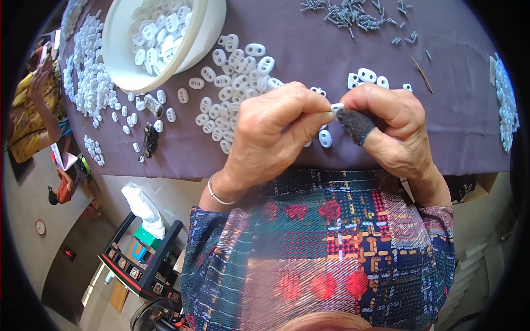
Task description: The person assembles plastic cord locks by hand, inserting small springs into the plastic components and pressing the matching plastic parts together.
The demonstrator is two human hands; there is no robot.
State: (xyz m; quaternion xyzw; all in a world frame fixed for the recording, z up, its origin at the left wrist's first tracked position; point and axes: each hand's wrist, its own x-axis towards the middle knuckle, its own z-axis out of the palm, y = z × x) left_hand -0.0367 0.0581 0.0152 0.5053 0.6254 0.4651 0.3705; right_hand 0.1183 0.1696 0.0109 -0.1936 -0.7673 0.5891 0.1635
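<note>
My two hands meet over the near side of the table. In my right hand (400,124), a small white plastic two-hole piece (337,106), shaped like a cord lock, is pinched between the index finger and the thumb, which wears a dark fabric finger cover (356,126). My left hand (276,124) has its thumb and forefinger pressed together against that piece's left side; whether they grip it or a tiny part is hidden. A white oval two-hole piece (325,139) lies under the hands. Others form a heap (237,83) beside my left hand, and a few (367,75) lie beyond my right.
A white bowl (199,41) of oval pieces stands far left. Small metal springs (361,19) are scattered at the back. A thin brown stick (422,74) lies right. Translucent small parts (91,66) spread leftward, more (505,105) at the right edge. Another person's hand (40,80) shows far left.
</note>
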